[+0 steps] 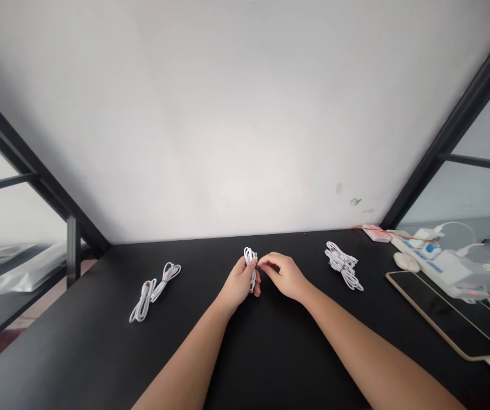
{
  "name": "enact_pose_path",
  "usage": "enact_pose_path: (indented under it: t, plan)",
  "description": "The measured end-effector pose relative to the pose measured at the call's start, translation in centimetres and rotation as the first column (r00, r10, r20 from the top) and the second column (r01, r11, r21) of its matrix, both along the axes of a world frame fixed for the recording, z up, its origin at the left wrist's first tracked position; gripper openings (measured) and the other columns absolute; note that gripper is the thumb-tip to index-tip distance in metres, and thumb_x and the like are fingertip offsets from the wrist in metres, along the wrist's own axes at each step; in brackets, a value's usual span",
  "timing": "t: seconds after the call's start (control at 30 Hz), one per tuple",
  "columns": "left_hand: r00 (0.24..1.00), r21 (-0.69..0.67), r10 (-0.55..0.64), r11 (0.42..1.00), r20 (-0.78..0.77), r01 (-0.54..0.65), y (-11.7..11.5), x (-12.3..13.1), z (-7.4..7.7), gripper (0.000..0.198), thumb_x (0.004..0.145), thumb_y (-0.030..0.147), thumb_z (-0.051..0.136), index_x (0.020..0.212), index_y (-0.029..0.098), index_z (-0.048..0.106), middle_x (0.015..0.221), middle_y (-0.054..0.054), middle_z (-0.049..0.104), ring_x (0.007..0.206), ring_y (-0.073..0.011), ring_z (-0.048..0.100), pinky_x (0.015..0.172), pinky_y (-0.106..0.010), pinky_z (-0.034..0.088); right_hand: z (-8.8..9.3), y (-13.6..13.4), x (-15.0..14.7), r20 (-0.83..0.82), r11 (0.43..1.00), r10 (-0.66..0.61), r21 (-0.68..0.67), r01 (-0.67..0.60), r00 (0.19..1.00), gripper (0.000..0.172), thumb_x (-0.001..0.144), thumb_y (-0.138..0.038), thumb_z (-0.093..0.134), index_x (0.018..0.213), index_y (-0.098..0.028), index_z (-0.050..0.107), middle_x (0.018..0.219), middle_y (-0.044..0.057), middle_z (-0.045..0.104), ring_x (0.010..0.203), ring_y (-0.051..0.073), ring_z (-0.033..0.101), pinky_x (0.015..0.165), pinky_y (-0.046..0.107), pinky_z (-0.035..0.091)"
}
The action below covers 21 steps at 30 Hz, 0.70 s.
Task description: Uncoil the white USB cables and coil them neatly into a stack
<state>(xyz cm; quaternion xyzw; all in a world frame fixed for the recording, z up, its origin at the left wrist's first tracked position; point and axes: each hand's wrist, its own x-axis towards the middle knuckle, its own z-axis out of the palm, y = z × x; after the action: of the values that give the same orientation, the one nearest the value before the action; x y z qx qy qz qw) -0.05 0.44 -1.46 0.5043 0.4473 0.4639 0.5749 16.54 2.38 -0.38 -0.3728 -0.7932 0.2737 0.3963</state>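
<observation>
Near the middle of the black table [112, 353], my left hand [240, 280] is wrapped round a coiled white cable [249, 255], which stands upright in its grip. My right hand [282, 273] is just to the right of it, thumb and forefinger pinched together at the cable's side. What this pinch holds is too small to name. Two coiled white cables, one nearer [142, 302] and one farther [166, 281], lie on the left with dark ties round them. A pile of coiled white cables [343, 265] lies to the right of my hands.
At the right are a phone [444, 313] with a cable plugged in, a white mouse-like object [406, 262], a power strip [428, 259] with chargers, and a pink item [376, 233]. A pale wall [236, 125] rises behind the table, between black frame bars.
</observation>
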Motion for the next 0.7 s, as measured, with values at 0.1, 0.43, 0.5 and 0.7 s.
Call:
enact_pose_path:
  t: [0.1, 0.43, 0.5, 0.7]
  plan:
    - [0.999, 0.003, -0.027, 1.0, 0.045, 0.027, 0.0, 0.0, -0.1, 0.043, 0.089, 0.06, 0.055, 0.096, 0.019, 0.044, 0.067, 0.003, 0.061, 0.043, -0.0127, 0.058, 0.044, -0.025, 0.045, 0.0, -0.1, 0.0, -0.01, 1.0, -0.005, -0.023, 0.005, 1.0, 0.018, 0.095, -0.022, 0.053, 0.089, -0.022, 0.07, 0.087, 0.003, 0.068, 0.077, 0.016, 0.062, 0.072, 0.03, 0.048]
    - [0.996, -0.056, -0.054, 0.997, 0.072, 0.058, -0.3, -0.3, 0.5, 0.044, 0.089, 0.059, 0.059, 0.099, 0.018, 0.046, 0.067, 0.002, 0.061, 0.048, -0.0139, 0.063, 0.047, -0.025, 0.051, 0.2, -0.3, -0.1, -0.099, 0.971, 0.081, -0.215, -0.101, 0.992, 0.018, 0.092, -0.037, 0.062, 0.089, -0.021, 0.069, 0.076, 0.001, 0.07, 0.067, 0.014, 0.062, 0.066, 0.027, 0.048]
    - [0.995, -0.064, -0.07, 0.995, 0.07, 0.075, -0.3, -0.4, 0.7, 0.043, 0.089, 0.057, 0.06, 0.099, 0.017, 0.05, 0.069, 0.0, 0.062, 0.05, -0.0145, 0.064, 0.047, -0.025, 0.052, 0.2, -0.2, 0.0, -0.087, 0.981, 0.057, -0.182, -0.072, 0.995, 0.02, 0.092, -0.039, 0.061, 0.087, -0.021, 0.07, 0.073, 0.0, 0.068, 0.064, 0.014, 0.058, 0.063, 0.027, 0.046]
    - [0.997, -0.088, -0.047, 0.995, 0.065, 0.053, -0.1, -0.6, 1.2, 0.036, 0.09, 0.049, 0.063, 0.097, 0.014, 0.057, 0.073, -0.003, 0.065, 0.056, -0.0158, 0.068, 0.051, -0.025, 0.055, 0.2, -0.1, 0.0, -0.082, 0.987, 0.015, -0.159, -0.027, 0.997, 0.023, 0.093, -0.042, 0.061, 0.088, -0.021, 0.069, 0.072, 0.0, 0.067, 0.062, 0.013, 0.056, 0.061, 0.026, 0.044]
